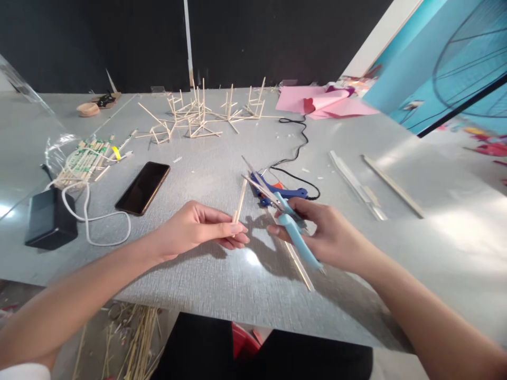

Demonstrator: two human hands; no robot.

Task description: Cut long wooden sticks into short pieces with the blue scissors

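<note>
My left hand (202, 227) pinches a thin wooden stick (240, 199) that points up and away over the grey table (222, 274). My right hand (320, 232) is closed around light-blue-handled scissors (291, 224), their blades open just right of the stick's upper end. A blue glue gun (277, 191) with a black cord (297, 153) lies on the table right behind the scissors. A clear glue stick (300, 268) lies under my right hand.
A black phone (143, 187), a black power bank (49, 217) with a white cable and a bag of sticks (85, 161) lie at left. Glued stick frames (198, 116) stand at the back, pink paper (325, 103) behind right. Two long strips (356, 184) lie at right.
</note>
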